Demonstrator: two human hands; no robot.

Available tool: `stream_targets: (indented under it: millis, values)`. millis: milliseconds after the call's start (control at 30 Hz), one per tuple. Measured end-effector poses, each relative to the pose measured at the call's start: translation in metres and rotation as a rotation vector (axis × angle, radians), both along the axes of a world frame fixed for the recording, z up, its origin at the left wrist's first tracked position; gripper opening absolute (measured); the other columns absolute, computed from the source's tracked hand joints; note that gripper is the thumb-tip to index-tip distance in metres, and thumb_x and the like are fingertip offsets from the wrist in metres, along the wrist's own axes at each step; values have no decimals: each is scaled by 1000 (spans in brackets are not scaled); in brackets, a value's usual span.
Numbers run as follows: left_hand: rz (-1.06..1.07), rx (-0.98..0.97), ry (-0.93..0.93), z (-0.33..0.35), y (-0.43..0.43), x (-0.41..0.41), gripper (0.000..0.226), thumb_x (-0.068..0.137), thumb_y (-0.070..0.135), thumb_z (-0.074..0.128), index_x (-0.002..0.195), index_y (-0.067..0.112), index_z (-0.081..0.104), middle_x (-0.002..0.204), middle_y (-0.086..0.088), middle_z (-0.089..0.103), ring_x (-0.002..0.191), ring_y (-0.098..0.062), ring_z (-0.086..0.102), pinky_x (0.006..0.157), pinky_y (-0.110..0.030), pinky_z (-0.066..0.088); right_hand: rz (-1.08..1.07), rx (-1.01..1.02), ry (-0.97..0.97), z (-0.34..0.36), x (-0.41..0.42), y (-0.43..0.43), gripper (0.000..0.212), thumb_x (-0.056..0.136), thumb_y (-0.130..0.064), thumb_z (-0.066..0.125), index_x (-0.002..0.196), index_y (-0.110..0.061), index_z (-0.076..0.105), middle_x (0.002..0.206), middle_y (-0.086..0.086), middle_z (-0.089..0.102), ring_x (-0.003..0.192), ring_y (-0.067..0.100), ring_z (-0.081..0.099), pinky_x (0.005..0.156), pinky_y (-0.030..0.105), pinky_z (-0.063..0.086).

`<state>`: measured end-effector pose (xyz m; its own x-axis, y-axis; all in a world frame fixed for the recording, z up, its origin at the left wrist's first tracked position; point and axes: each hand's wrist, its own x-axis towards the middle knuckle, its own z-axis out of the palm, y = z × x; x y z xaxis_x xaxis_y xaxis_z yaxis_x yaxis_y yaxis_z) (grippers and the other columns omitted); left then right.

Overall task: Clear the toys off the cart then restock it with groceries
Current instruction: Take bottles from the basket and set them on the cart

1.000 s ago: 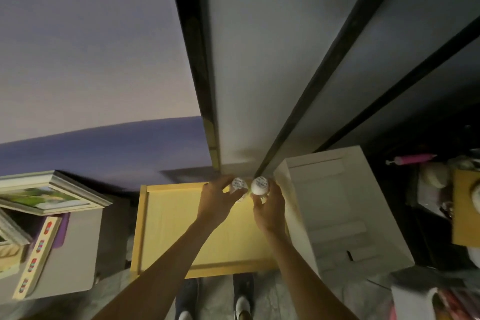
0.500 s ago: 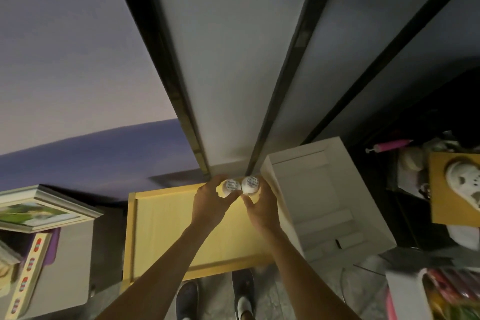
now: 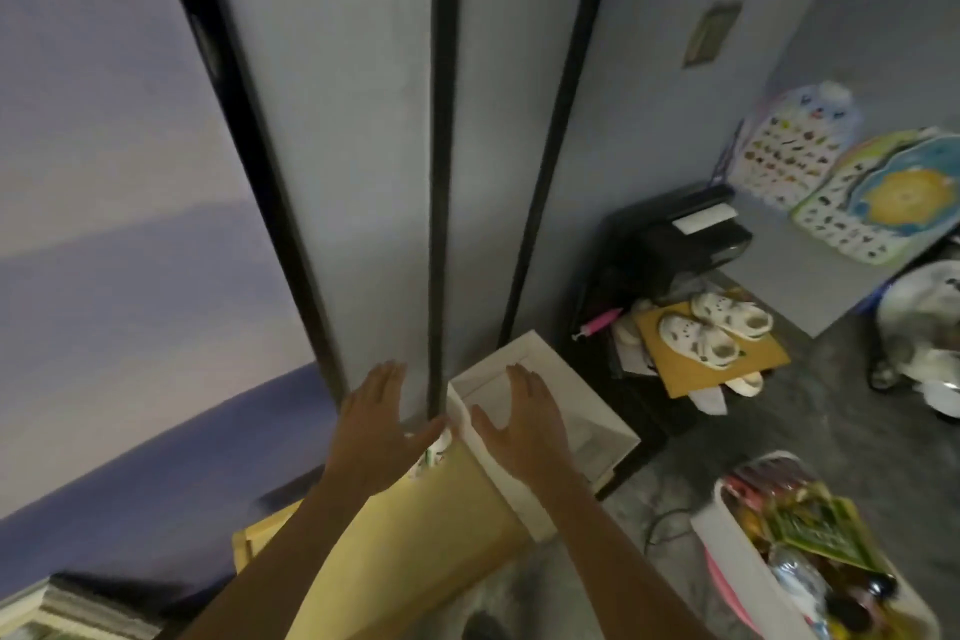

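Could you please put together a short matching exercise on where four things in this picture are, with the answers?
Things:
1. pair of white clogs
2. left hand
3. right hand
4. white bin of packaged goods

Places:
A. spread open over the empty white box
B. on the floor at the lower right
C. on a brown board by the black stand
D. spread open above the far edge of the yellow cart top

Pairs: 1-C, 2-D, 3-A, 4-B
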<state>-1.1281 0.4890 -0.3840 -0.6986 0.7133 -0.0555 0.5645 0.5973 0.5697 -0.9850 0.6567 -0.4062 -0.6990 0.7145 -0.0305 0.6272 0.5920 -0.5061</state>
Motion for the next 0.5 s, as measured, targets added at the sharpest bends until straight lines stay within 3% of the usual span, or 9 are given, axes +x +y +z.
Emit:
stream_targets:
  millis: [67, 167, 333, 500]
  values:
    - [-60, 5, 53, 23, 8, 13, 103, 91, 84, 50, 168, 23, 20, 177, -4, 18, 163, -27, 18, 131, -52, 22, -87, 66, -35, 28, 27, 1, 98, 93, -84, 39, 166, -22, 17, 173, 2, 22, 160, 24, 18, 131, 47, 15]
    - [-155, 14, 130, 51, 26, 39, 115, 84, 98, 23, 168, 19, 19, 177, -7, 17, 164, -28, 13, 133, -51, 14, -195, 149, -98, 67, 78, 3, 102, 92, -86, 30, 168, -19, 15, 177, 5, 13, 163, 29, 6, 131, 51, 7]
    - [-328, 62, 206, 94, 70, 109, 123, 76, 103, 8, 168, 22, 20, 176, -3, 19, 164, -26, 13, 132, -54, 15, -401, 200, -85, 119, 186, 3, 103, 92, -87, 29, 168, -20, 14, 177, 6, 10, 163, 33, 5, 131, 54, 11]
    - [-462, 115, 305, 127, 106, 204, 107, 83, 93, 30, 166, 24, 28, 173, -6, 29, 161, -28, 24, 129, -51, 24, -634, 262, -92, 154, 303, 0, 106, 88, -89, 25, 165, -17, 24, 173, 9, 24, 160, 35, 18, 129, 56, 21]
